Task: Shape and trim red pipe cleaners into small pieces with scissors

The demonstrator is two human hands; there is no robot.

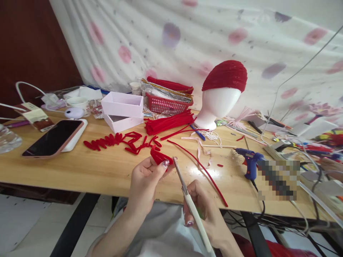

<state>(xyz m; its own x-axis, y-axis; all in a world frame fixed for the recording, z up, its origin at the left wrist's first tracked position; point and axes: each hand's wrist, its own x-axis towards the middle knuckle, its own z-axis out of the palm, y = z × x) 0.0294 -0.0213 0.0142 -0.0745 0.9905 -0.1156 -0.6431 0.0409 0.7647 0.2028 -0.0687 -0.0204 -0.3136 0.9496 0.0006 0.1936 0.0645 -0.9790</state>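
Observation:
My left hand (146,178) pinches a folded red pipe cleaner piece (159,156) just above the table's near edge. My right hand (205,210) grips white-handled scissors (187,194), their blades pointing up toward the red piece and nearly touching it. A long red pipe cleaner (199,167) lies on the wooden table (107,167) to the right of the blades. Further back lie several bent red pipe cleaner shapes (118,140) in a row, and a bundle of red pipe cleaners (168,123).
A white foam head (218,105) wears a red cap. Behind are a red basket (166,104), a pink box (122,107) and a phone (53,137) at the left. A blue glue gun (250,160) lies at the right among cables and craft clutter.

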